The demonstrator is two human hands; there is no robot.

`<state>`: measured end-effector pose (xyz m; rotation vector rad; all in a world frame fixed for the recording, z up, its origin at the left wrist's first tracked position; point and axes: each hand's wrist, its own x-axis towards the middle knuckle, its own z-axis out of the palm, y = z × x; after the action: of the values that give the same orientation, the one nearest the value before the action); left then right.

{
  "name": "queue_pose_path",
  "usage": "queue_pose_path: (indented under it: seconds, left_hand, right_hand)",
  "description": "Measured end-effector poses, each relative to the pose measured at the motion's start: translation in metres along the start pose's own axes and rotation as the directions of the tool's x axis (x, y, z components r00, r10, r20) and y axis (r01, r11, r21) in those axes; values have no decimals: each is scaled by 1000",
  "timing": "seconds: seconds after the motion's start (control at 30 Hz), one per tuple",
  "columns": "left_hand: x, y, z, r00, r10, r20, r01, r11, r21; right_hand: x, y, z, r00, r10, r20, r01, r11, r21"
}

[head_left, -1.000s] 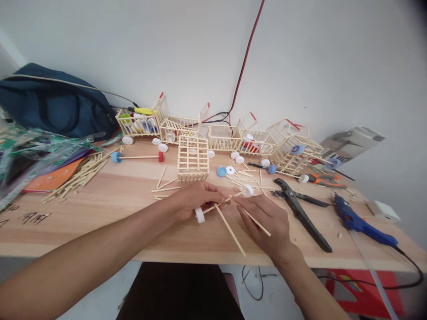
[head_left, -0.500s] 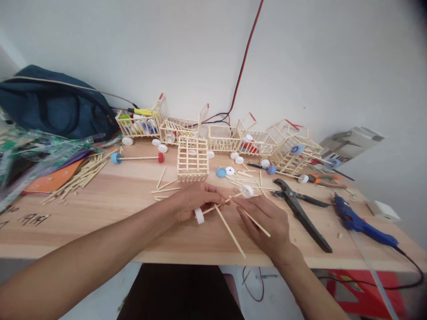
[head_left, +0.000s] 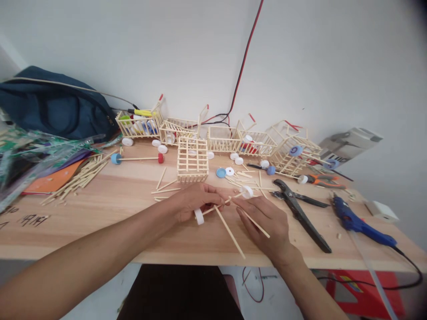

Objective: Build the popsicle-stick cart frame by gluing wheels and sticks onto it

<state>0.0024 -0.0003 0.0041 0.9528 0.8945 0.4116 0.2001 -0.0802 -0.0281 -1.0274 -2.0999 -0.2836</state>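
Closest in I see a thin stick (head_left: pixel 230 232) slanting between the 2 hands, free end toward the near edge of the tabletop (head_left: pixel 187 249), top end at the axle stick (head_left: pixel 209 209). I've got the L hand (head_left: pixel 198 200) clamped on that axle, fingertips pinched abt its middle; 1 white wheel (head_left: pixel 199 216) sits just below the L hand, the other white wheel (head_left: pixel 247 191) just past the R fingertips. I've the R hand (head_left: pixel 268 218) pinching a 2nd stick (head_left: pixel 262 229), its tip nr the axle's middle, can't tell if touching. Hands nr each other. R of the R hand: black cutter (head_left: pixel 303 220), then blue glue gun (head_left: pixel 363 222). Just beyond the L hand: loose sticks (head_left: pixel 166 190), then a slatted stick cage (head_left: pixel 192 170). Beyond, between hands: blue cap (head_left: pixel 221 172). Well L of the L hand: stick pile (head_left: pixel 80 178). Farthest from both hands: row of stick carts (head_left: pixel 223 144), w/ a dark blue bag (head_left: pixel 66 111) far L
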Motion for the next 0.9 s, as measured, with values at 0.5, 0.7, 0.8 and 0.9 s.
queue_pose_path:
  seconds: [0.5,0.7,0.8,0.9]
  left_hand:
    - [1,-2,-2,999,29,32,-30,999,26]
    - [1,-3,-1,999,33,22,-34,999,25]
    - [2,-4,-4,998,51,40,-53,997,48]
    - [4,-6,-6,997,65,51,-69,994,84]
  right_hand:
    - [2,-1,0,1000,-2,14,2,1000,-9]
    - [4,-3,-2,1000,-5,16,6,1000,-31]
    - [7,-5,-3,1000,-12,-1,12,1000,-18]
    - [9,-7,-3,1000,-13,-16,13,1000,8]
